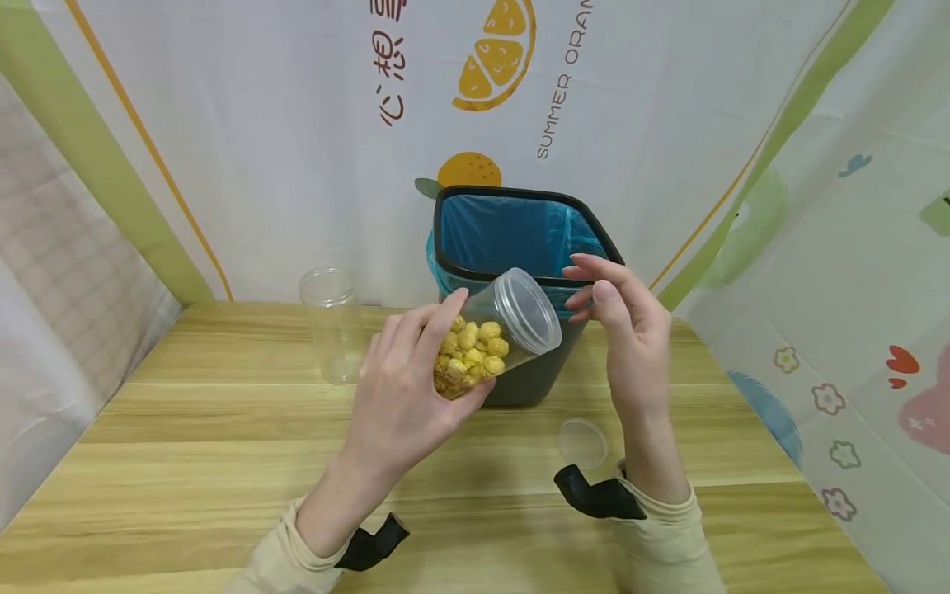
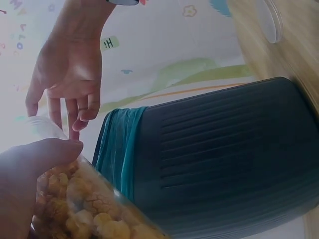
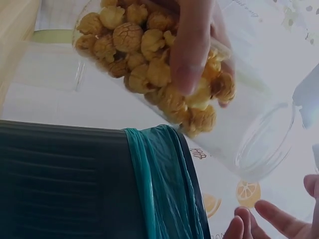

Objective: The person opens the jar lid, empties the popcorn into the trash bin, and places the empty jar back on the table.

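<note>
My left hand (image 1: 404, 375) grips a clear plastic jar (image 1: 523, 318) partly filled with yellow popcorn (image 1: 471, 355). The jar is tilted, its mouth up and to the right, in front of the trash bin's rim. In the right wrist view the popcorn (image 3: 149, 55) lies toward the jar's base, and the stretch by the mouth holds none. Just right of the mouth, my right hand (image 1: 631, 330) is raised with loosely bent fingers and holds nothing. A round clear lid (image 1: 582, 443) lies on the table below the right hand.
Behind the jar stands a dark trash bin (image 1: 530, 379) lined with a blue bag (image 1: 512, 235). A second clear jar (image 1: 334, 330) stands upright on the wooden table (image 1: 208, 462) at left. A printed curtain (image 1: 297, 148) hangs along the table's back edge.
</note>
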Demonstrator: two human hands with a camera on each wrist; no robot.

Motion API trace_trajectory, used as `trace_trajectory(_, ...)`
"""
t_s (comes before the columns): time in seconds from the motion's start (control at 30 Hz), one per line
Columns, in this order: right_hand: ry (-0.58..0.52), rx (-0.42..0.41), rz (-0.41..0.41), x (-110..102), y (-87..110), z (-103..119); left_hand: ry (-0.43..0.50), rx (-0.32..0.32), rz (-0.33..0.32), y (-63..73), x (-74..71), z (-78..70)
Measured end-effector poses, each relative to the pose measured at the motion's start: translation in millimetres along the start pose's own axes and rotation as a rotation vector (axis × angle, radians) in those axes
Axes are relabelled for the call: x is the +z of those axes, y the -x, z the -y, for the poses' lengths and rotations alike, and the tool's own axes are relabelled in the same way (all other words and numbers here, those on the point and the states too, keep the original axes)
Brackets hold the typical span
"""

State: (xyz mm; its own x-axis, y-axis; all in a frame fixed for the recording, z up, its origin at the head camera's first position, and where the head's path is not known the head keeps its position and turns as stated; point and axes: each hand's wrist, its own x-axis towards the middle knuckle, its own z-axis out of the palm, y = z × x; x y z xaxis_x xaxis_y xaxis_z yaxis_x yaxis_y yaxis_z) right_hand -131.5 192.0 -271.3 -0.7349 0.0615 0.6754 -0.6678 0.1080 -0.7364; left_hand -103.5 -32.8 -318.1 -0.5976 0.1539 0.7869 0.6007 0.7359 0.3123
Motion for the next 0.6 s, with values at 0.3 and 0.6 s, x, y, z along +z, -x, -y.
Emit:
trace_trajectory(0.3, 0.212, -0.008, 0.174, 2.4, 4.9, -0.2, -0.12, 0.086, -0.023, 1.3, 3.1, 0.8)
trace_trajectory(0.6, 0.391, -0.013, 0.274, 2.1, 7.6, 2.7, -0.232, 0.165, -0.085, 1.5, 3.9, 0.1)
